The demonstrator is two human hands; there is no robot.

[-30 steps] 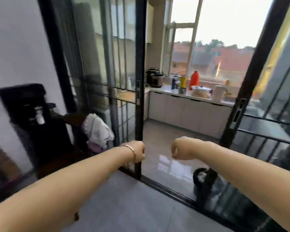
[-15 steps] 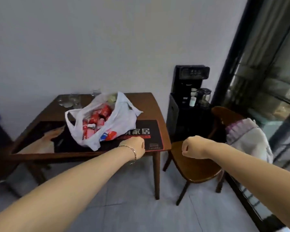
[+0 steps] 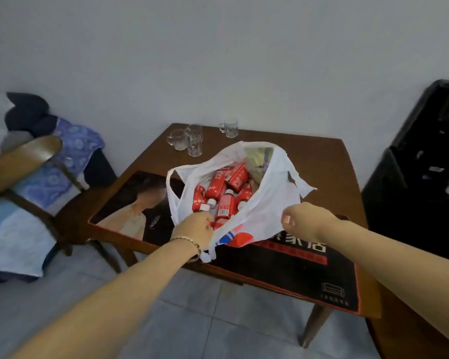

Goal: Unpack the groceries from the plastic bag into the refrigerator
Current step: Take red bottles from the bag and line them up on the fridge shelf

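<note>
Bag (image 3: 267,211): white plastic, mouth open, on the near part of the table, lying on the dark mat.
Bottles (image 3: 224,189): red labels, pale caps, heaped inside the bag; a greenish packet (image 3: 259,158) sits at the far end.
Left hand (image 3: 196,229): curled at the bag's near-left rim, seemingly gripping the plastic; bracelet on the wrist.
Right hand (image 3: 303,220): a loose fist against the bag's right side; whether it grips the plastic, cannot tell.
Table (image 3: 327,161): brown wood, against the wall.
Mat (image 3: 290,268): black, printed, under the bag.
Glasses (image 3: 189,138): clear, at the table's far edge.
Chair (image 3: 29,161): left of the table, draped with cloth.
</note>
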